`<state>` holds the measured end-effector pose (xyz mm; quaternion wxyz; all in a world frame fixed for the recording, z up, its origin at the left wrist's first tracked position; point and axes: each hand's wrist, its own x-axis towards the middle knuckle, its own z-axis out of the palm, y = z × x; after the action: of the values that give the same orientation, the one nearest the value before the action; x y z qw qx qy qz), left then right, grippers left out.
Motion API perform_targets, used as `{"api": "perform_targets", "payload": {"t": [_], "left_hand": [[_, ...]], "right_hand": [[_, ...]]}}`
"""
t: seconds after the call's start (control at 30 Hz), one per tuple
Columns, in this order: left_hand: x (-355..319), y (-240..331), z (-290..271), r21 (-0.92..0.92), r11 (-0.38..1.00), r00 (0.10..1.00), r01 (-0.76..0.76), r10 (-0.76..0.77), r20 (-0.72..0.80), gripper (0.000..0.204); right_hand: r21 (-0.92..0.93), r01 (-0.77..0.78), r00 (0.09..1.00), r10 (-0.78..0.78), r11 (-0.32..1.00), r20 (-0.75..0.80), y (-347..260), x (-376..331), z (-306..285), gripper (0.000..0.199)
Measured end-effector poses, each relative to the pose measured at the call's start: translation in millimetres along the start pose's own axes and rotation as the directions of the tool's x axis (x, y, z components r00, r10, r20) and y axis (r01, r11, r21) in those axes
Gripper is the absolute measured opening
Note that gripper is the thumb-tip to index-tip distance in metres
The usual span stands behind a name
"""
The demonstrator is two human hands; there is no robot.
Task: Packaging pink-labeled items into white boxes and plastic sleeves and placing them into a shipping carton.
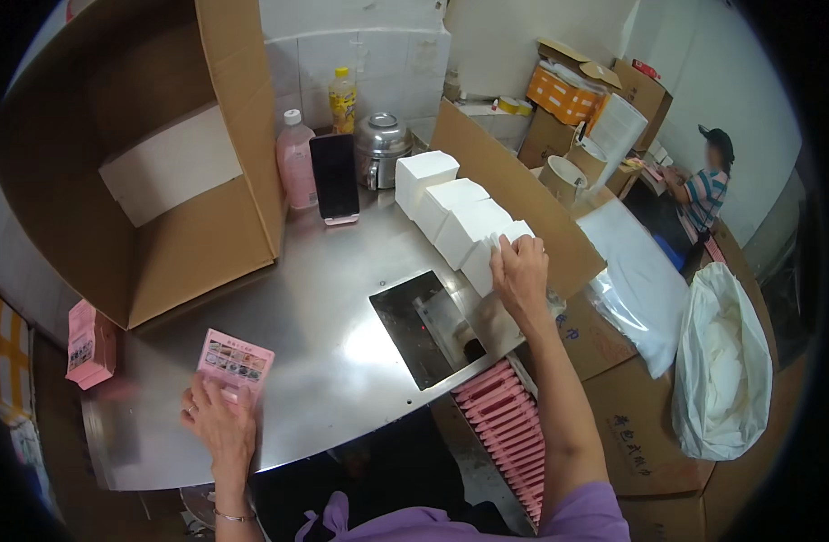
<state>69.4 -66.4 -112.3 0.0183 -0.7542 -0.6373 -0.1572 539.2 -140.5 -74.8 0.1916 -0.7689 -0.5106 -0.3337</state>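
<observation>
Steel tabletop point(333, 361) filled most of my feed, curved by the lens, w/ a dark rectangular opening point(428, 330) cut into it near the middle. My left hand point(218, 423) sat at the near edge, fingers closed on a flat pink packet point(236, 361) w/ small pics on its face; the packet rested on the steel, tilted a bit. My right hand point(520, 275) was further back on the right, fingers pinched on the nearest sheets of a white paper stack point(451, 212), a row of square bundles running back along a cardboard wall point(514, 194). Below the opening, a row of pink packets point(509, 425) stood on edge, packed tight, running toward me. Big open cardboard box point(153, 154) lay on its side at left, a white slab inside. Behind the stacks: pink bottle point(296, 163), dark phone point(334, 178) propped upright just beside it, yellow bottle point(343, 98), small metal pot point(382, 144). Another pink carton point(91, 343) stood off the table's left edge. White plastic bag point(723, 361) bulged at right, over brown boxes. Far right, another person point(708, 181) in a striped top worked at a separate bench, well apart from me.
</observation>
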Motion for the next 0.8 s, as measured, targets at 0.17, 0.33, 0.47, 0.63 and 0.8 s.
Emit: {"api": "perform_targets", "payload": {"t": [0.17,0.33,0.47,0.63,0.8], "left_hand": [[-9,43,-5,-0.061,0.980,0.980,-0.192,0.188,-0.062,0.047],[-7,63,11,-0.220,0.902,0.928,-0.371,0.359,-0.096,0.047],[-12,87,24,-0.289,0.823,0.872,-0.488,0.469,-0.137,0.037],[-22,104,6,-0.495,0.555,0.671,-0.668,0.738,-0.077,0.037],[-9,90,3,-0.463,0.663,0.770,-0.589,0.635,-0.070,0.070]], "right_hand": [[0.093,-0.043,0.999,0.041,0.995,0.023,11,3,-1,0.024],[0.158,-0.079,0.997,0.080,0.984,0.001,2,-2,-3,0.026],[0.311,-0.115,0.979,0.161,0.943,-0.126,4,-9,-6,0.035],[0.452,0.375,0.927,-0.318,0.809,-0.199,-109,-48,-34,0.033],[0.620,0.542,0.771,-0.630,0.567,-0.097,-181,-114,-70,0.033]]}}
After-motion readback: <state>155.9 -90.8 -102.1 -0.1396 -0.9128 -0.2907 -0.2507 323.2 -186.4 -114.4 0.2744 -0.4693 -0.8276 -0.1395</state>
